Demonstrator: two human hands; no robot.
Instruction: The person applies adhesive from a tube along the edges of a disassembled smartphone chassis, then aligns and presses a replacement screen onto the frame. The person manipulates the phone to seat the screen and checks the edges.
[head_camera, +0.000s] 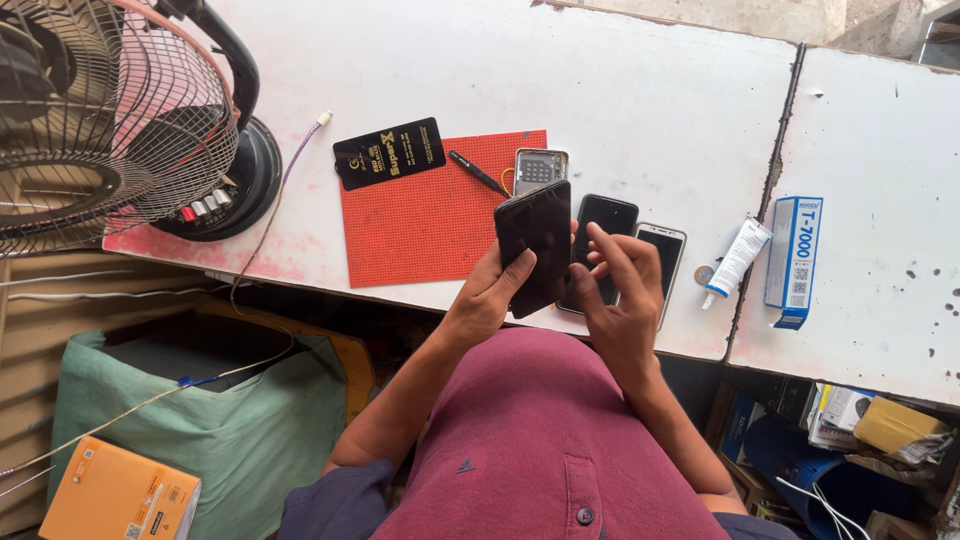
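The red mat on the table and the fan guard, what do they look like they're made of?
The red mat looks like silicone or rubber: matte, thin, lying flat, with a fine dotted grid; the exact material is unclear. The fan guard looks like metal wire, thin curved spokes with a dull sheen, possibly coated.

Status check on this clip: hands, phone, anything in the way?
Left hand grips black phone, tilted above table edge. Right hand fingers at its side. Two more phones lie beneath, close.

Scuffed white table (640, 90) (cracked seam), caged fan (100, 120) at its corner.
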